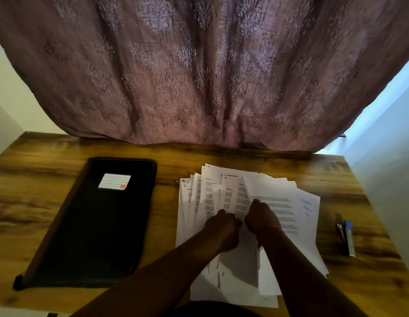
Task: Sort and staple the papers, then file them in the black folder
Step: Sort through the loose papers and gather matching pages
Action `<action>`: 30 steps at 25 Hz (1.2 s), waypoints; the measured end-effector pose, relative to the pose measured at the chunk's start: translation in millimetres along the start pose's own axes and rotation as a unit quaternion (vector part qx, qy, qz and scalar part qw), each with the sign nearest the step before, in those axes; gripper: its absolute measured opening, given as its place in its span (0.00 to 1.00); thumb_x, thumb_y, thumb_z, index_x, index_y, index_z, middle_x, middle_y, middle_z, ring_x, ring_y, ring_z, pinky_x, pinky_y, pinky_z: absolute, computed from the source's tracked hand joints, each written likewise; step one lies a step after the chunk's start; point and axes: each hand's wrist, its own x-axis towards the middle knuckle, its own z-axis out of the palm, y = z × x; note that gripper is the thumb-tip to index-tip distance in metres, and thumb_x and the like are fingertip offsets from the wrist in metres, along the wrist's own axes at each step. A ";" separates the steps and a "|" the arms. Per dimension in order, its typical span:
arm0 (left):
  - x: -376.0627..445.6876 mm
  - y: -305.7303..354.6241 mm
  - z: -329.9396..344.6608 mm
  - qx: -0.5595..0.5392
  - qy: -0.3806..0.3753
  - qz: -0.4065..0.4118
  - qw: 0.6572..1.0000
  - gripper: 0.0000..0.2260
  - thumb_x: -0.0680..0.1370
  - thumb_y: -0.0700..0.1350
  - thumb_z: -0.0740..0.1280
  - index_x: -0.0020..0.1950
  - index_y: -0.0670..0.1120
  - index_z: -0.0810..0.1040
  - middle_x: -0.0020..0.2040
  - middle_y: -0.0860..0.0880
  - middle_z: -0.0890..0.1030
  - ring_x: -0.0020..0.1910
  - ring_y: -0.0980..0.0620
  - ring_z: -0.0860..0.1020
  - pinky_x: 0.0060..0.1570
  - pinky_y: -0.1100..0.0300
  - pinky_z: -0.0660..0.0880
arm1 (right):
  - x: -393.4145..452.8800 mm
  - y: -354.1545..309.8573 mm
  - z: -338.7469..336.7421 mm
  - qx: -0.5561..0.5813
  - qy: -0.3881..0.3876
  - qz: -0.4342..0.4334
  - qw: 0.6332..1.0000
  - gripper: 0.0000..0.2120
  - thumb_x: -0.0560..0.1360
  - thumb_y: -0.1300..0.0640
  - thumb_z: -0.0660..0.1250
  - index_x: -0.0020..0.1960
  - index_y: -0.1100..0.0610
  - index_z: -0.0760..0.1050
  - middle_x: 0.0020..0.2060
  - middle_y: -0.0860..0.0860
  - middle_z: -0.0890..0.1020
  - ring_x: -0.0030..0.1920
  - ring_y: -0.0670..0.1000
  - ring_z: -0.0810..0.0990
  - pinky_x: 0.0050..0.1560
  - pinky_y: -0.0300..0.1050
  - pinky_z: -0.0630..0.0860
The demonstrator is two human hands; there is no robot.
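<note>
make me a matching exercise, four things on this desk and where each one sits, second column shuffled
Things:
1. black folder
2. papers
3. stapler
4. curtain

Places:
A. far right of the desk
B. hanging behind the desk
C. left side of the desk, closed
D. spread in the middle, under both hands

Pairs: 1-C, 2-D, 3-A, 4-B

A wooden table (62, 156) with a dark, streaky grain fills the near part of the room. Behind its far edge hangs a mauve curtain (199, 76) with a damask pattern, its folds reaching the tabletop. Pale wall (7, 92) shows at left, and cool daylight (386, 106) spills in at right.
</note>
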 end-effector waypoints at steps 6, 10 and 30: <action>1.1 -20.5 4.4 -0.046 0.036 -0.023 0.998 0.16 0.79 0.48 0.65 0.67 0.49 0.77 0.66 0.46 0.75 0.66 0.42 0.72 0.66 0.48 0.73 | 0.4 4.7 4.2 0.014 -0.002 -0.012 1.000 0.16 0.75 0.60 0.65 0.62 0.57 0.69 0.54 0.56 0.79 0.54 0.58 0.80 0.55 0.53 0.78; -4.6 -40.2 1.8 -0.041 0.094 -0.079 0.992 0.14 0.79 0.48 0.64 0.64 0.48 0.76 0.64 0.47 0.73 0.64 0.46 0.72 0.63 0.52 0.74 | 3.5 11.9 -1.1 0.101 -0.032 0.021 0.994 0.13 0.75 0.61 0.66 0.59 0.56 0.72 0.52 0.54 0.79 0.54 0.57 0.78 0.57 0.54 0.78; 24.8 39.3 -1.3 -0.150 0.000 -0.103 0.983 0.16 0.80 0.50 0.65 0.66 0.46 0.72 0.64 0.45 0.77 0.62 0.44 0.76 0.63 0.51 0.74 | -4.8 43.5 -18.2 0.270 0.028 0.046 0.961 0.18 0.76 0.63 0.67 0.65 0.57 0.73 0.59 0.58 0.78 0.63 0.60 0.74 0.64 0.57 0.71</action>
